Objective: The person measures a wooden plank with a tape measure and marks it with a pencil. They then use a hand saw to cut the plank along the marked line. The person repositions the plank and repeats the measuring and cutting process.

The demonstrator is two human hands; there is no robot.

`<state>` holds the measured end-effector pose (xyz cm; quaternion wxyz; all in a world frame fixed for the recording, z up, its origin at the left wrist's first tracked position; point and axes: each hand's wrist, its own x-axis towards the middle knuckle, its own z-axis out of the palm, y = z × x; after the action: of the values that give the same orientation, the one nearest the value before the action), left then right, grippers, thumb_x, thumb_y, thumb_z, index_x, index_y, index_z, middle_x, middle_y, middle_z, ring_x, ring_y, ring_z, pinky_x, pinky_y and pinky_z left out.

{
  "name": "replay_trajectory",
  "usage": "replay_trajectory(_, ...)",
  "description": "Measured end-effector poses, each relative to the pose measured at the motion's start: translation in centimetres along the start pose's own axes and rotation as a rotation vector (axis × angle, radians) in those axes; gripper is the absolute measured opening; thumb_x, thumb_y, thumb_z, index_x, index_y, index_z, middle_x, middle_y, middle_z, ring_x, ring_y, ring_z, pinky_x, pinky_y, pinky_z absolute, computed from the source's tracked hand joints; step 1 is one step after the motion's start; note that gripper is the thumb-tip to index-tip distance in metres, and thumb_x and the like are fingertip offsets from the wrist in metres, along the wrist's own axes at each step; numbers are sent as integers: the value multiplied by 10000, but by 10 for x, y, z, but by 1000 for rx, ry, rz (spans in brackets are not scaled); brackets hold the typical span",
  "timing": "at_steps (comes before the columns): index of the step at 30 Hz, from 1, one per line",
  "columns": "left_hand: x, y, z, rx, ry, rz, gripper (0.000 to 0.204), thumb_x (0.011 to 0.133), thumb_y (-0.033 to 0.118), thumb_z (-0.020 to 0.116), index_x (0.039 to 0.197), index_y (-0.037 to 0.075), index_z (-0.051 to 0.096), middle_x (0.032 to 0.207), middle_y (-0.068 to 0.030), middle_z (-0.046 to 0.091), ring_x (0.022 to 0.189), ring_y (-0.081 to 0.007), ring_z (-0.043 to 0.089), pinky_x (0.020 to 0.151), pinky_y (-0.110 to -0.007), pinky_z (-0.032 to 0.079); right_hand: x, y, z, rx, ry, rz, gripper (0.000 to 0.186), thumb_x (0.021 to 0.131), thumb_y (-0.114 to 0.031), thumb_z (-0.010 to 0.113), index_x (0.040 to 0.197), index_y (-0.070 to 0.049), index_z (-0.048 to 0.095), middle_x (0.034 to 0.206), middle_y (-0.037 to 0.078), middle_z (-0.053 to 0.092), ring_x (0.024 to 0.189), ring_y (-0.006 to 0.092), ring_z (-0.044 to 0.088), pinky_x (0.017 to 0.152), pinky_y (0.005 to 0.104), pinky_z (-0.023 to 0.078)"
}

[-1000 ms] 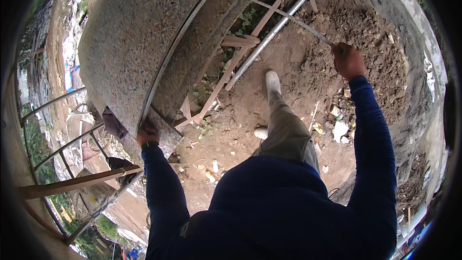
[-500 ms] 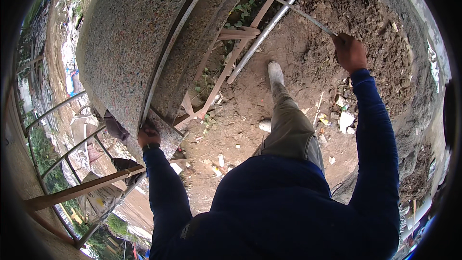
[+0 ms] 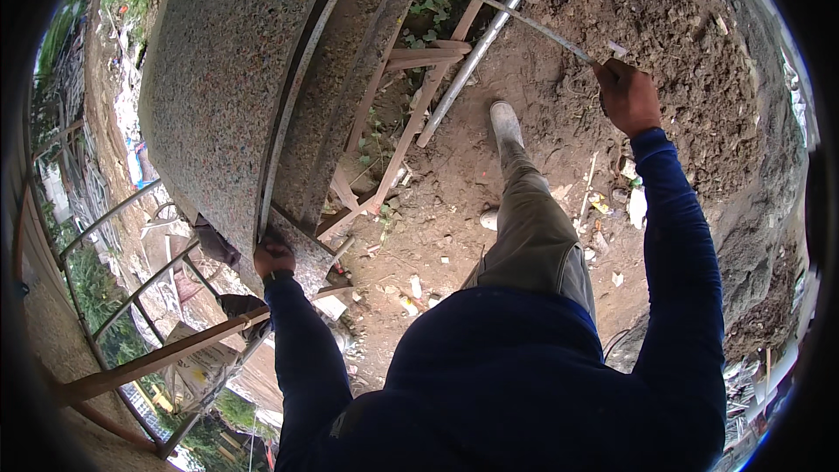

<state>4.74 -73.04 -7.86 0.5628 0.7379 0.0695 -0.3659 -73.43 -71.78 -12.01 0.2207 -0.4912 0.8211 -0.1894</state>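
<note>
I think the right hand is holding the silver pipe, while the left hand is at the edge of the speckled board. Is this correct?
Not quite: the head view shows the right hand holding the thin strip, not the silver pipe. The left hand is indeed at the speckled board's edge.

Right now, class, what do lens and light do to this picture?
Head view: a dark ring frames the rim, where straight edges bend; the metal pipe glints; the dark shirt loses detail; ground beyond the railing looks overexposed; the right hand looks fairly sharp.
</note>
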Motion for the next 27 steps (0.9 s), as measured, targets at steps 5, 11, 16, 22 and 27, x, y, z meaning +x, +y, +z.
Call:
replay_trajectory(5,1,3,-6,-6,-12,3,91,1051,138,579,1062,163,665,838,50,660,598,-62,595,490,-222,479,-2,3,6,44,-6,-33,399,1064,-452,662,927,-86,743,857,238,732,828,503,712,739,570,560)
replay_trajectory(11,-1,5,-4,-25,11,-28,107,1047,135,587,1005,168,680,818,63,660,601,-48,608,495,-211,502,0,7,11,46,8,-77,410,1063,-445,665,916,-70,740,823,240,720,799,498,703,722,566,550)
replay_trajectory(16,1,5,-5,-37,30,-38,112,1036,130,583,1025,172,686,833,61,664,598,-51,609,497,-211,509,1,2,9,57,-7,-51,413,1063,-441,664,910,-66,741,810,245,714,788,495,703,720,568,549)
replay_trajectory(22,12,6,-12,-26,30,-19,115,1006,103,599,1041,177,679,825,64,658,584,-54,599,500,-217,514,2,3,10,45,-11,-73,406,1064,-438,668,916,-68,749,821,239,726,783,489,713,716,563,557)
replay_trajectory(27,12,5,-9,-30,45,-23,108,998,97,608,1031,171,679,827,58,662,587,-54,597,504,-222,519,1,9,11,34,-6,-105,388,1062,-433,674,933,-77,760,838,231,740,796,483,724,714,557,564)
